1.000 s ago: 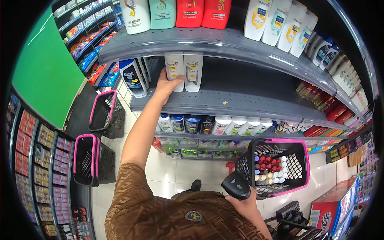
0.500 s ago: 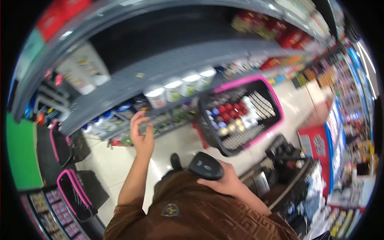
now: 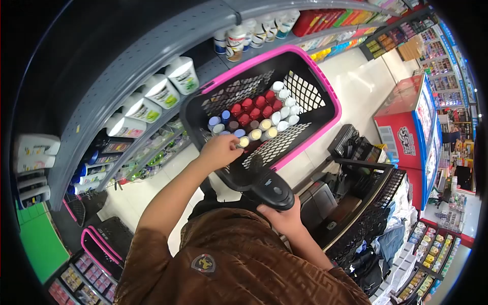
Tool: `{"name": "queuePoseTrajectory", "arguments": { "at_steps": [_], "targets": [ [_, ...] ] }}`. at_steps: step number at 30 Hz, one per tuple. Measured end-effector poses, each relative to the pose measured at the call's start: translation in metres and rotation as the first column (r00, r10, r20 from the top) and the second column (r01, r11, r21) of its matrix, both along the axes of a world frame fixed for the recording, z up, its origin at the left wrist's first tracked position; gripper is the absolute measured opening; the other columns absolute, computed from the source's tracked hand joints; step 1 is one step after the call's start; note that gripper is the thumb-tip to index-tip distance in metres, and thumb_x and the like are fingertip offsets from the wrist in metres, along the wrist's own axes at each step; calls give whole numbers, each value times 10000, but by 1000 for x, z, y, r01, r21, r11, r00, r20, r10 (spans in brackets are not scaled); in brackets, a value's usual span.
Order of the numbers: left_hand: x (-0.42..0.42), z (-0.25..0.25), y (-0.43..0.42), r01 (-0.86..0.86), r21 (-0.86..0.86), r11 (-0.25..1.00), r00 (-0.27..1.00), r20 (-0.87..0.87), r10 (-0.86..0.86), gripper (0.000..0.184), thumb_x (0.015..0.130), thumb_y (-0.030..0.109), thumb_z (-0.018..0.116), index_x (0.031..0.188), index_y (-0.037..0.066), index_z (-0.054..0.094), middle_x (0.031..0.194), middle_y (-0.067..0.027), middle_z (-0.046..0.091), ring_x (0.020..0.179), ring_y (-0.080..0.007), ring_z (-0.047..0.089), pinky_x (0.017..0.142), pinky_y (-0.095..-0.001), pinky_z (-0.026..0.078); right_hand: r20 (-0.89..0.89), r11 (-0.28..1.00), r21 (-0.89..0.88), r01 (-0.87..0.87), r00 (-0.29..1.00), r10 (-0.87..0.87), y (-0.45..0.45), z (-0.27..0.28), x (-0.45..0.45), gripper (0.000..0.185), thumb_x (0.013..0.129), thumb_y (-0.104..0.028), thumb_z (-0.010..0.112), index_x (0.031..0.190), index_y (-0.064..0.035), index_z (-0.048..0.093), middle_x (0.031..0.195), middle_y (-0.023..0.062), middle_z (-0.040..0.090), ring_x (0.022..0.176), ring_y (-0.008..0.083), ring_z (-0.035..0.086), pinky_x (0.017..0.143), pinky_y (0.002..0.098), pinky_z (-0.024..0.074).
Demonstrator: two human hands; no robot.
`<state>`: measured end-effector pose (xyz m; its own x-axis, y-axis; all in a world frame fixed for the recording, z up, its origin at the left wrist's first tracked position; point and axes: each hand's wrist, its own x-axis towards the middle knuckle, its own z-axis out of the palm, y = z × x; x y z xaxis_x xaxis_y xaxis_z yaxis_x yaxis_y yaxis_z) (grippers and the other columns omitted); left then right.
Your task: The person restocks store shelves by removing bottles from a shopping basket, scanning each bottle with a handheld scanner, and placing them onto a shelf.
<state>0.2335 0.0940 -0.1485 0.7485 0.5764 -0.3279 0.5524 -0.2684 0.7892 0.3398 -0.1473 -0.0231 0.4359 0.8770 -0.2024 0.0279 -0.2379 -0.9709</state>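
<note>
My left hand reaches into the near left part of a black shopping basket with a pink rim, its fingers closed at a cream-capped bottle. Bottles with red caps, white caps, cream caps and blue caps stand upright in the basket. My right hand is wrapped round a black handheld scanner, which sits in front of my body, by the basket's near edge.
Shelves with white bottles curve along the left and top. Two black baskets with pink handles stand at the lower left. A dark cart with bags is at the right, below a red and blue freezer.
The view has swung right and down. My left hand has left the white shelf bottles, passed open and empty through the air, and reached into the basket. The scanner stays in my right hand.
</note>
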Motion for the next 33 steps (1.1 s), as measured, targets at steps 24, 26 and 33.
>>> {"name": "queuePoseTrajectory", "arguments": {
  "at_steps": [24, 26, 33],
  "targets": [
    [71, -61, -5, 465, 426, 776, 869, -386, -309, 605, 614, 194, 912, 1155, 52, 682, 1256, -156, 611, 1096, -356, 673, 924, -466, 564, -77, 986, 29, 162, 984, -159, -8, -37, 102, 327, 936, -153, 775, 1189, 15, 655, 854, 36, 664, 657, 101, 603, 585, 261, 490],
    [37, -1, 9, 315, 399, 861, 948, -101, -300, 596, 562, 149, 884, 1104, 36, 666, 1202, -165, 607, 1067, -402, 648, 919, -479, 565, -209, 962, 68, 264, 947, -245, 8, -27, 83, 329, 959, -136, 735, 1222, 26, 620, 801, 42, 633, 608, 113, 585, 555, 267, 481],
    [-119, 205, 36, -43, -108, 993, 884, 458, 88, 480, 677, 110, 840, 1094, 52, 609, 1052, -84, 721, 1030, -189, 711, 926, -358, 561, -170, 891, 361, 277, 958, -229, 37, -2, 12, 378, 1001, -319, 703, 1180, -2, 602, 802, 70, 612, 614, 154, 597, 558, 304, 489]
  ]
}}
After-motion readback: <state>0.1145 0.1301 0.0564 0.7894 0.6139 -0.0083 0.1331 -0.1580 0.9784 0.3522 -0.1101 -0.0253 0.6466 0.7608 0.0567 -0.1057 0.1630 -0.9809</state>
